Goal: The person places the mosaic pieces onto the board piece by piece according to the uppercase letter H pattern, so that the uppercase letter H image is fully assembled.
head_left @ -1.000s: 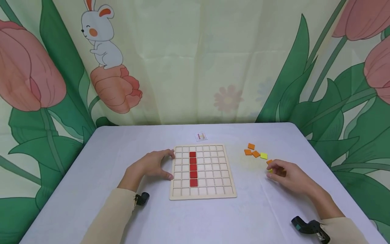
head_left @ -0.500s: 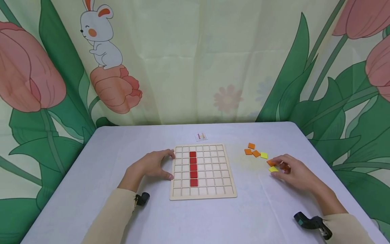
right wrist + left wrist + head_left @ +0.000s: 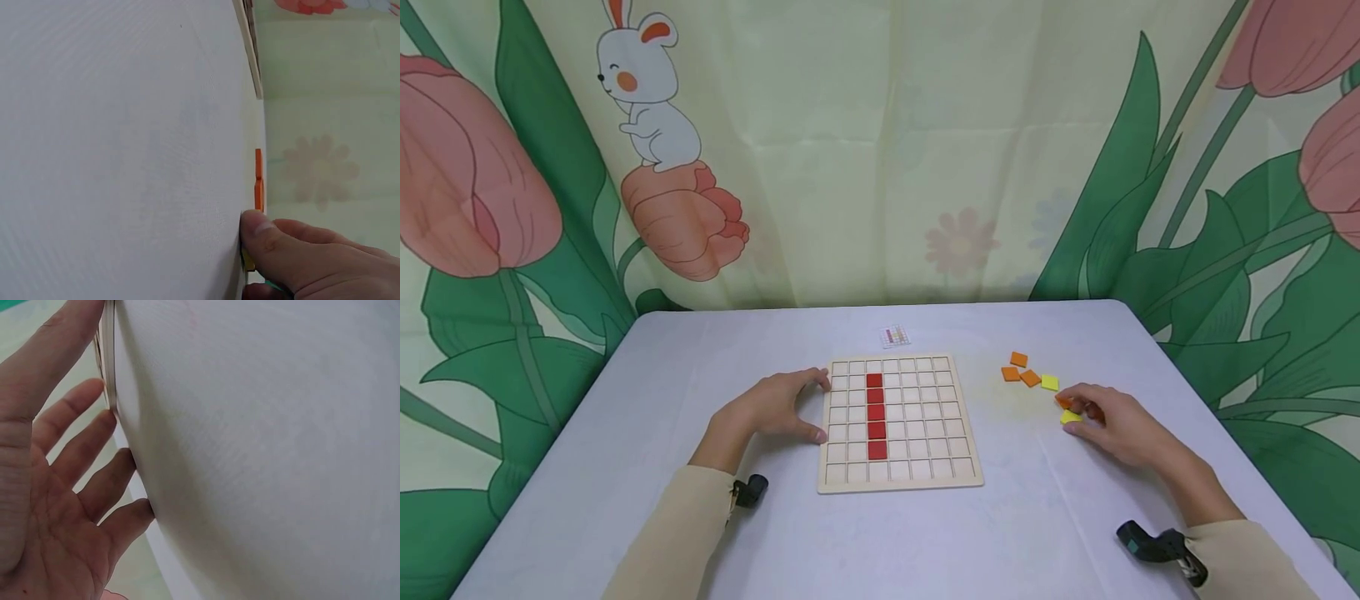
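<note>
In the head view my left hand (image 3: 777,406) rests at the left edge of a wooden grid board (image 3: 901,482), its thumb and fingertips touching the rim. Several red square tiles (image 3: 876,412) form one column in the board. To the right, my right hand (image 3: 1123,427) has its fingers curled over a yellow tile (image 3: 1070,417), which seems pinched at the thumb; an orange tile (image 3: 1062,401) lies by the index finger, partly covered. The right wrist view shows the thumb (image 3: 257,226) against the yellow tile (image 3: 249,260) low at the table surface.
Beyond the right hand lie another yellow tile (image 3: 1049,382) and 3 orange tiles (image 3: 1011,374). A small printed pattern card (image 3: 895,336) is behind the board. A white cloth covers the table (image 3: 760,533), with a patterned curtain (image 3: 850,208) behind it.
My right hand shifted slightly right, then back left, around the nearest yellow and orange tiles; more of the yellow tile now shows. The left hand and board have stayed put.
</note>
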{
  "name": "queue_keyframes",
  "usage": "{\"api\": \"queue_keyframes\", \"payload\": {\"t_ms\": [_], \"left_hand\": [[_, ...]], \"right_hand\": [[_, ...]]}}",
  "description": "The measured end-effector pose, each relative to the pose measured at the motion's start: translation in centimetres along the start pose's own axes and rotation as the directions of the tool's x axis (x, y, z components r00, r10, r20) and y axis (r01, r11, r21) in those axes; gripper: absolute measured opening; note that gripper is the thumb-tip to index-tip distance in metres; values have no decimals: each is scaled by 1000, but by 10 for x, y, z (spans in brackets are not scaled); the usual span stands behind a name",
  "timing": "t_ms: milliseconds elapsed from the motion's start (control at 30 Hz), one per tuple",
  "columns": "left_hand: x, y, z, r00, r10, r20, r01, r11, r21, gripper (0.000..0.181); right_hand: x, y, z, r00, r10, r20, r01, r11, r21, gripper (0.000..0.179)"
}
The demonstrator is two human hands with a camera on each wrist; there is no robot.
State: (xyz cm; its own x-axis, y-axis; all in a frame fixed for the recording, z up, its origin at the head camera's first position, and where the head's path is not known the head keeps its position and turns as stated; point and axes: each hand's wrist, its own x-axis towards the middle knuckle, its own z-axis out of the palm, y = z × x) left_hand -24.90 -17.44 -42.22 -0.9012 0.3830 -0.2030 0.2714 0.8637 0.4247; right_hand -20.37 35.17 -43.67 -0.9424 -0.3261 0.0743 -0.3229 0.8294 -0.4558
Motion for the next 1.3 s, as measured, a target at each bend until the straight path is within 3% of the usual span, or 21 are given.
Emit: {"api": "queue_keyframes", "payload": {"t_ms": [367, 767, 1000, 1300], "left_hand": [[0, -2, -1, 1000, 12, -5, -12, 1000, 7, 74], [0, -3, 2, 1000, -19, 5, 19, 1000, 1, 74], [2, -2, 3, 1000, 1, -15, -1, 1000, -6, 72], [1, -2, 5, 999, -38, -7, 38, 999, 5, 69]], "right_hand": [[-5, 1, -4, 999, -34, -20, 34, 999, 8, 37], [5, -12, -1, 999, -39, -15, 40, 996, 74, 31], [17, -27, -2, 996, -90, -19, 92, 991, 96, 29], [40, -41, 16, 985, -167, -33, 171, 965, 201, 25]]}}
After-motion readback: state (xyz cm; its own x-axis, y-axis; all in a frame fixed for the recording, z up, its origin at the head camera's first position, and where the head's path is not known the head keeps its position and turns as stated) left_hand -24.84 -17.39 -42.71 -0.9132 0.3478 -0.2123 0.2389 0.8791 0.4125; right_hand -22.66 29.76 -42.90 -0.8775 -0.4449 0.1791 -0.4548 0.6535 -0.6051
